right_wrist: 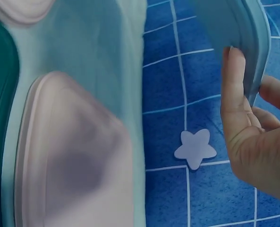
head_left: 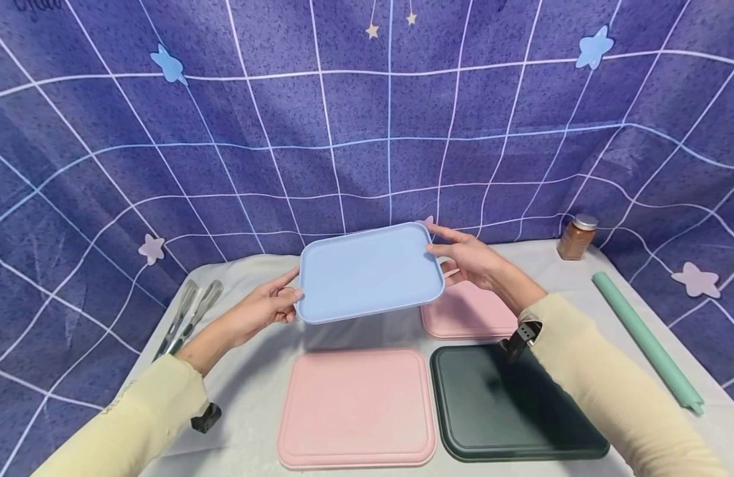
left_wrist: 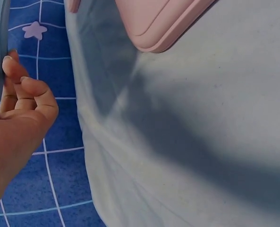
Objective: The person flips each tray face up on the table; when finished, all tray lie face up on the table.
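Blue tray [head_left: 369, 273]: is hanging in the air between the two hands, above the table [head_left: 248, 417] and beyond the front pink tray [head_left: 358, 407].
Long axis: is running crosswise from hand to hand, with the right end sitting higher in the head view.
Nearer hand: neither is lying nearer; each is touching its own short end of the blue tray.
Left hand [head_left: 256, 313]: its grip is pinching the left end, the thumb resting at the rim.
Right hand [head_left: 471, 260]: its grip is pinching the right end, with thumb and fingers lying on opposite sides of the edge.
Blue tray's inside: is facing up toward the head camera, showing a plain surface within a low raised rim.
Jar [head_left: 576, 240]: is standing at the far right under a silver lid, apparently containing something brown.
Other trays: the dark green tray [head_left: 492, 414] is lying just right of the front pink tray; the back pink tray [head_left: 471, 311] is lying behind the green one, partly hidden by the right arm.
Table's sides: metal tongs [head_left: 191, 311] are lying left, a green roll [head_left: 647, 341] right.
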The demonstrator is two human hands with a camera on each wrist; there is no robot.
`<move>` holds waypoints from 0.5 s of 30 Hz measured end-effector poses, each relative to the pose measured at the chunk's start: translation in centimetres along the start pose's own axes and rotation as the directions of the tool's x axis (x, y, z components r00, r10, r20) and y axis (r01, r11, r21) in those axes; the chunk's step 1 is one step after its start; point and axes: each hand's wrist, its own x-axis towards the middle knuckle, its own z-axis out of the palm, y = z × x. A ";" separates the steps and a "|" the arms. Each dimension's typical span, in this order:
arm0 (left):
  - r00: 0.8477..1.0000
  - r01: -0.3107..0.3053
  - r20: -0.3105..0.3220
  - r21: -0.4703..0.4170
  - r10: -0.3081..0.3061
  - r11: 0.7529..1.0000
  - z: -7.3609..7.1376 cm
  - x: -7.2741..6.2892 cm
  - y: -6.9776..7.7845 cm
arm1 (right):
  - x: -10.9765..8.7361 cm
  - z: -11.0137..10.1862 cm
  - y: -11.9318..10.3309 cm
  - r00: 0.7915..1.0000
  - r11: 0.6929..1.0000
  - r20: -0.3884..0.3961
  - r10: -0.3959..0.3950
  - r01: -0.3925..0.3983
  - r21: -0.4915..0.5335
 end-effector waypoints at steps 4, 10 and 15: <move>1.000 -0.002 -0.013 0.012 0.002 1.000 -0.3 0.0 0.0 | -0.3 -0.3 0.4 0.998 0.999 0.060 0.013 -0.010 -0.045; 1.000 0.003 -0.008 0.019 -0.003 1.000 -0.7 -0.2 0.0 | -0.6 -0.7 1.1 0.975 0.997 0.217 0.047 -0.033 -0.067; 1.000 0.010 0.018 0.019 -0.010 1.000 -0.7 -0.3 -0.1 | -0.4 -0.9 1.9 0.967 0.998 0.255 0.023 -0.009 -0.059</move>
